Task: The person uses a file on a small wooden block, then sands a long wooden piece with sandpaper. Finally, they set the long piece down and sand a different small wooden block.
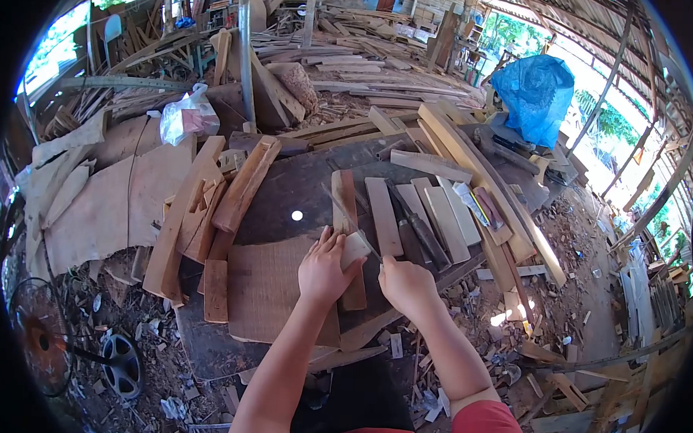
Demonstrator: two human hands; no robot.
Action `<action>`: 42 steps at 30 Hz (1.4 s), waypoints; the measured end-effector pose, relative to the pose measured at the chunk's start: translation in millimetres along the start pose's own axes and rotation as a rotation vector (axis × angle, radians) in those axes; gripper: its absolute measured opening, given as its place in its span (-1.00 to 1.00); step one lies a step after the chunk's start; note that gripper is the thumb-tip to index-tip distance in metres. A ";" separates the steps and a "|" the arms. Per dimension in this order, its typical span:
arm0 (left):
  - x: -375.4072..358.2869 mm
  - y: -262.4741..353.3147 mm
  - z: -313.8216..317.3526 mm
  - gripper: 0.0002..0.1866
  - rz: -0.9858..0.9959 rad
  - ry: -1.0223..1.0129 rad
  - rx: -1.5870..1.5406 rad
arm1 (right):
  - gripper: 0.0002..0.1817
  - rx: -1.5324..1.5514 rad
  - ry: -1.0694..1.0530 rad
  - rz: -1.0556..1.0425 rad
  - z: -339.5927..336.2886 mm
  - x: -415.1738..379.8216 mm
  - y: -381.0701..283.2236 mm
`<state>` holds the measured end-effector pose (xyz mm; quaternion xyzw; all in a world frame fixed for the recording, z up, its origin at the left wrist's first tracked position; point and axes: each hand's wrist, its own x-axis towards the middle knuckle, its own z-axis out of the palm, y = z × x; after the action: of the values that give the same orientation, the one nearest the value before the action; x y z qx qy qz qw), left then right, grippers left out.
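Note:
Near the middle of the workbench, my left hand [327, 268] presses a small pale block [354, 250] against a reddish wooden bar [345, 201]. My right hand [405, 286] is closed around the near end of a thin, dark rod-like tool [339, 206], which runs diagonally up and left across the bar and beside the block. Its grip is hidden in my fist. Under and left of my left hand lies a wide flat board [271, 290]. Right of the bar are a pale slat [383, 216] and dark-handled tools [422, 234].
Carved wooden beams [186, 218] lie at the bench's left, long planks [478, 175] at its right. A blue plastic sheet [535, 97] and a white plastic bag [188, 118] stand farther back. A fan [41, 336] is at lower left; scraps litter the ground.

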<state>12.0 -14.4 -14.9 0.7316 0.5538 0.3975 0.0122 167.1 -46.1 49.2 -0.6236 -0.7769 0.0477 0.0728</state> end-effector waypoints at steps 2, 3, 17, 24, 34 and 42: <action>0.3 1.6 1.3 -0.45 -0.026 0.001 0.007 | -0.80 0.007 0.012 -0.002 1.0 -8.6 4.7; 0.4 2.4 0.2 -0.47 -0.020 -0.002 0.003 | -0.81 0.018 0.030 -0.004 2.3 -14.7 7.6; 0.3 3.5 -4.6 -0.46 -0.013 -0.025 -0.012 | -0.81 -0.016 -0.023 -0.003 -5.8 -32.2 8.0; -2.2 2.5 -0.8 -0.45 -0.020 0.001 -0.008 | -0.79 0.007 0.009 -0.027 3.1 1.3 1.4; 0.7 0.6 -3.4 -0.43 -0.027 -0.052 -0.033 | -0.81 -0.055 -0.078 0.064 -16.9 -90.4 27.3; -2.7 0.7 -2.7 -0.43 -0.028 -0.073 0.018 | -0.80 0.009 0.039 -0.008 4.6 -0.3 -2.5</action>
<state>10.8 -18.0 -14.3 0.7378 0.5668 0.3652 0.0312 164.0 -46.9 45.0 -0.6210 -0.7775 0.0388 0.0909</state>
